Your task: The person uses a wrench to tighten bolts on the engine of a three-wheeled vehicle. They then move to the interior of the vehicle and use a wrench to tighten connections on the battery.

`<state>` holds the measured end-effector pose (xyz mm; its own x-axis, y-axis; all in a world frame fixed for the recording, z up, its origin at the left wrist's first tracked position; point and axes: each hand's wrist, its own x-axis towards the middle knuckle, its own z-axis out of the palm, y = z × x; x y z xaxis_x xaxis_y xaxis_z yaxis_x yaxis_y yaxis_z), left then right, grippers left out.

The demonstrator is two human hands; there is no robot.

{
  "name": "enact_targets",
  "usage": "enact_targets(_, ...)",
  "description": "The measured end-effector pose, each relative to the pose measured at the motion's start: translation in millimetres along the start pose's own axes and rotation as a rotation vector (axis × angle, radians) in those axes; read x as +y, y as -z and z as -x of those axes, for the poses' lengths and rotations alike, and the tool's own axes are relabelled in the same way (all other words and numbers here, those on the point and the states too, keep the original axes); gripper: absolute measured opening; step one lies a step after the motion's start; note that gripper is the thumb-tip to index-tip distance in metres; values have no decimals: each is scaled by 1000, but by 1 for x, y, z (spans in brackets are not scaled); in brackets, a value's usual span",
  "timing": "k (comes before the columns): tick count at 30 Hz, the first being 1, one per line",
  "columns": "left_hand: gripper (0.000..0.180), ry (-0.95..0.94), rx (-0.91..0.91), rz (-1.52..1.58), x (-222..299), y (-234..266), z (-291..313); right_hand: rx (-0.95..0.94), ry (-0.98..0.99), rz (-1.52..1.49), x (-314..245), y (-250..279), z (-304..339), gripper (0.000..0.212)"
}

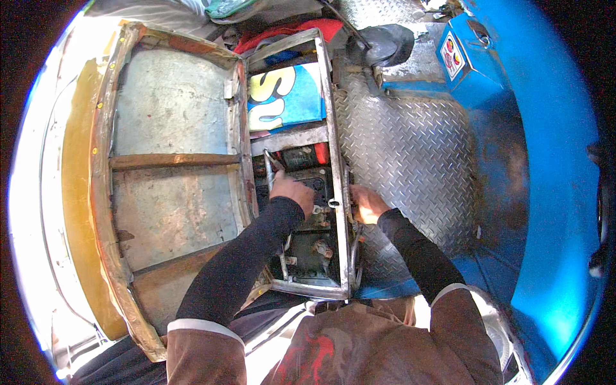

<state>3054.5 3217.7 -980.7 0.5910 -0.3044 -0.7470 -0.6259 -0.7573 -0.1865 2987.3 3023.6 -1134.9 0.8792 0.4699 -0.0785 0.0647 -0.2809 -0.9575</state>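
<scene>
From my end, I've got the left hand (292, 192) curled over a black battery (323, 182) inside the open metal frame (344, 256), right hand (367, 205) just outside its right rail; can't tell if either's actually gripping, fingertips are hidden. Battery's probably heavy, rigid and slick, so I'd hold it low at both ends.

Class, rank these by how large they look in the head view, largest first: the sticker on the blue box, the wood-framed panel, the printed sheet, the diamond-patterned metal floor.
1. Wood-framed panel
2. Diamond-patterned metal floor
3. Printed sheet
4. Sticker on the blue box
</scene>
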Motion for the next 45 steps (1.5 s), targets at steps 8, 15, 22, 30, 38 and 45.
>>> enact_targets(8, 41, 430, 1, 820, 25, -81, 36, 100, -44, 63, 8, -16, 4, 35)
enact_targets(15, 39, 472, 209, 1000, -4, -75, 55, -3, -258, -268, 43, -32, -1, 41)
enact_targets(22, 38, 569, 339, 1155, 20, -86, 70, -55, -333, -153, -2, -17, -5, 35)
enact_targets(30, 34, 595, 463, 1226, 22, -83, 76, -56, -421, -317, 13, -28, -5, 30)
enact_targets(38, 40, 585, 493, 1225, 38, -81, 78, -5, -404, -550, -7, -23, -9, 26)
enact_targets(45, 59, 679, 541, 1278, 57, -67, 51, 9, -322, -211, -2, -20, -10, 38)
